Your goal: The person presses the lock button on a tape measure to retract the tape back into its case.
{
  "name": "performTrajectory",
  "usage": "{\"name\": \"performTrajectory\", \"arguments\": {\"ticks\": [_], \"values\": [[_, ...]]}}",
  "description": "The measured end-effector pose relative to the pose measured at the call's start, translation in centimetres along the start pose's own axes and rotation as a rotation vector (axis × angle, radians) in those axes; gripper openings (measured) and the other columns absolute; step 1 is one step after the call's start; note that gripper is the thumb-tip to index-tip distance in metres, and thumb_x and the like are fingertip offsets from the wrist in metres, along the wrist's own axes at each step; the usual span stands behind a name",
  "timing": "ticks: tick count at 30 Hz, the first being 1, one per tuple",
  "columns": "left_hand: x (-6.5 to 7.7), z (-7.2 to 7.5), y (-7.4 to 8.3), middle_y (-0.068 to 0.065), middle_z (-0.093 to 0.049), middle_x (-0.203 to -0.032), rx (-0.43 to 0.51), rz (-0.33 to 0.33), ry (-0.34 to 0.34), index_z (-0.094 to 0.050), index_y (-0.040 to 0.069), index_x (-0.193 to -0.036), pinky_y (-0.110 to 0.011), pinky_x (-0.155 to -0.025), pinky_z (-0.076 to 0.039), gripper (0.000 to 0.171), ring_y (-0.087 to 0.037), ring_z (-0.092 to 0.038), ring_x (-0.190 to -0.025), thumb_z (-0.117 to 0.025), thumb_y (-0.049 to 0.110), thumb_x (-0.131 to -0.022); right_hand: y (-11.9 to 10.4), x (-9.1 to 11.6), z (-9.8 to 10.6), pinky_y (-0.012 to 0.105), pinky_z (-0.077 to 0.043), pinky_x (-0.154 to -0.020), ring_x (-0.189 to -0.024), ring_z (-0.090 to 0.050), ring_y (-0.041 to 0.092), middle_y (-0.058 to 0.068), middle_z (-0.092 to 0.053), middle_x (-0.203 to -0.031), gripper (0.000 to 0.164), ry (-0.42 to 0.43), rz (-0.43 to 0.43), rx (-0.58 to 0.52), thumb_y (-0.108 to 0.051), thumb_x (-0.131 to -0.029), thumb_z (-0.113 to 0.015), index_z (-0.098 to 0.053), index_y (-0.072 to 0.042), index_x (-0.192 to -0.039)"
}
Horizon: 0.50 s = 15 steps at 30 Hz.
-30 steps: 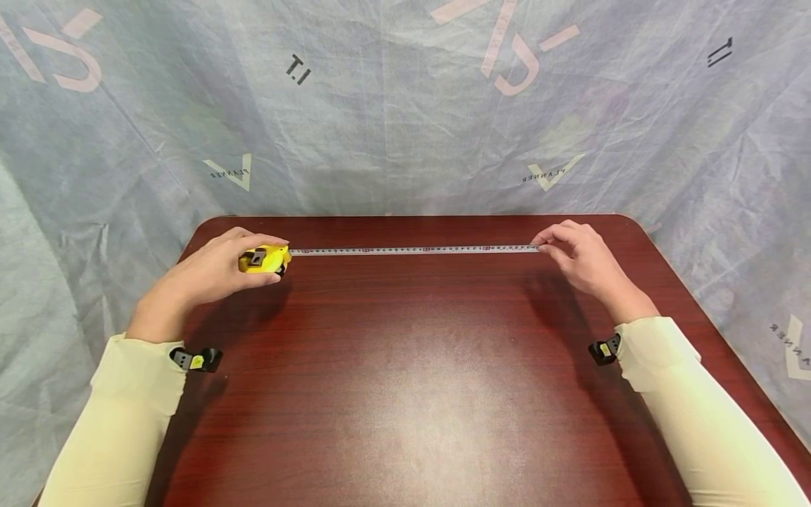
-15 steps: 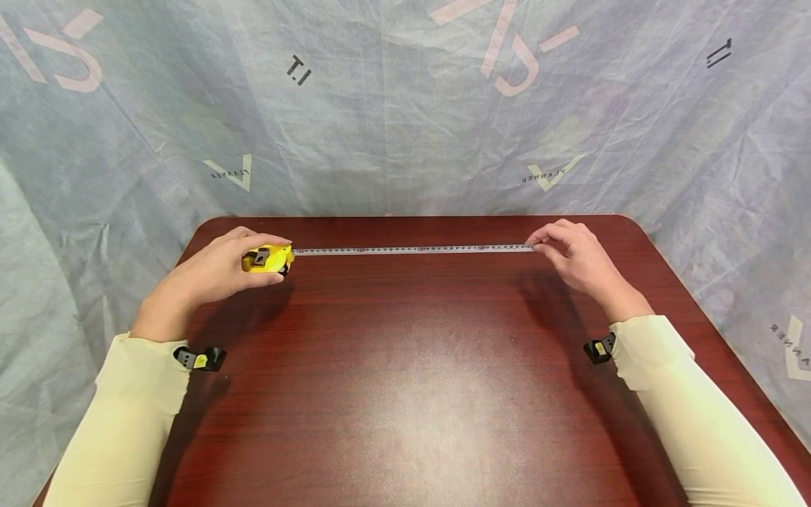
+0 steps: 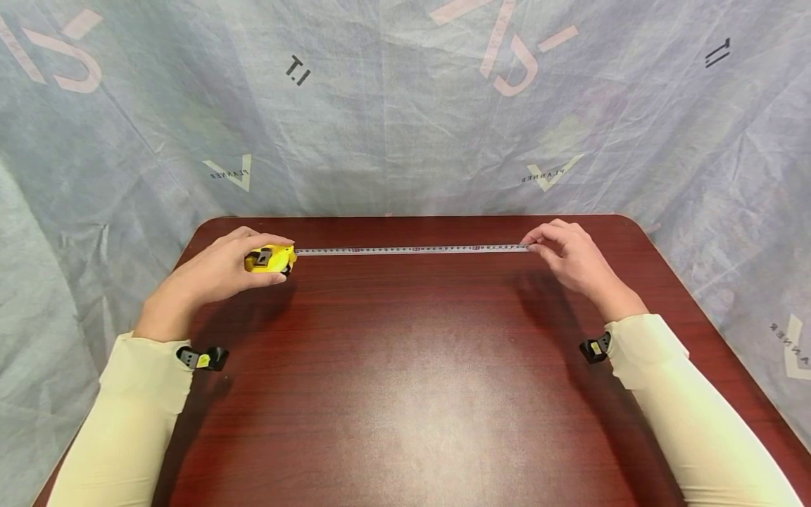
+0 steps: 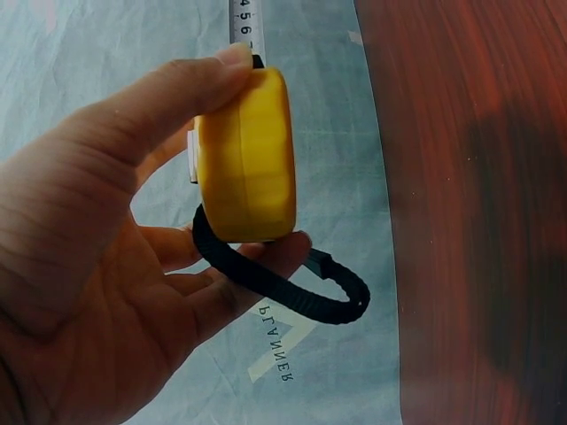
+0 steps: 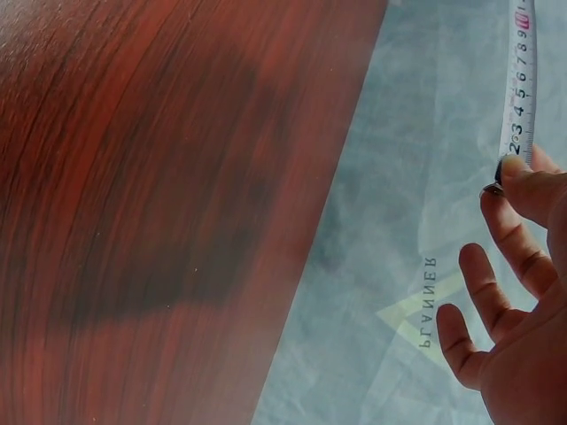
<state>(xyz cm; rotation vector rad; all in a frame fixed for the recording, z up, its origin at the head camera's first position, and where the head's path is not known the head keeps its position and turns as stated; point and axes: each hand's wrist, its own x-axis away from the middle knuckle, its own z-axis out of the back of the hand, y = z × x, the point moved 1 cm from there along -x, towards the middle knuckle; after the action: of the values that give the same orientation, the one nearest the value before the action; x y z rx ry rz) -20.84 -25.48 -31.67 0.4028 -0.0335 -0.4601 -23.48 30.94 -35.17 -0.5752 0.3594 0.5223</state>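
Observation:
My left hand (image 3: 215,271) grips the yellow case of a tape measure (image 3: 272,259), thumb on one edge and fingers on the other. In the left wrist view, a black strap loops from the case (image 4: 248,159) past the fingers. A white blade (image 3: 386,250) with black and red numbers stretches nearly straight from the case across to my right hand (image 3: 573,257). There, thumb and index finger pinch the blade's metal end hook (image 5: 493,188); the other fingers are loosely bent. Both hands are raised over the far part of the table, with shadows below.
A dark red wood-grain table (image 3: 405,366) with rounded far corners lies beneath. Grey printed fabric (image 3: 380,113) hangs behind it and at both sides. Each wrist wears a small black camera, such as the left wrist camera (image 3: 215,358).
The right hand has moved a little to the left, the left hand slightly to the right. The exposed stretch of blade between them has become shorter. Both hands keep their holds.

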Motion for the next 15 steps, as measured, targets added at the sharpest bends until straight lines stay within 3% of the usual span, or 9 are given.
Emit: {"name": "performTrajectory", "arguments": {"ticks": [15], "values": [[-0.45, -0.27, 0.57, -0.011, -0.057, -0.124, -0.002, -0.001, -0.007, -0.061, 0.024, -0.144, -0.047, -0.090, -0.043, 0.059, -0.024, -0.052, -0.110, -0.083, 0.033, -0.090, -0.09, -0.11, -0.58, 0.049, -0.035, -0.087, -0.097, -0.055, 0.031, 0.007, -0.070, -0.099, 0.021, -0.001, 0.008, 0.001, 0.008, -0.090, -0.073, -0.074, -0.011, -0.098]]}}
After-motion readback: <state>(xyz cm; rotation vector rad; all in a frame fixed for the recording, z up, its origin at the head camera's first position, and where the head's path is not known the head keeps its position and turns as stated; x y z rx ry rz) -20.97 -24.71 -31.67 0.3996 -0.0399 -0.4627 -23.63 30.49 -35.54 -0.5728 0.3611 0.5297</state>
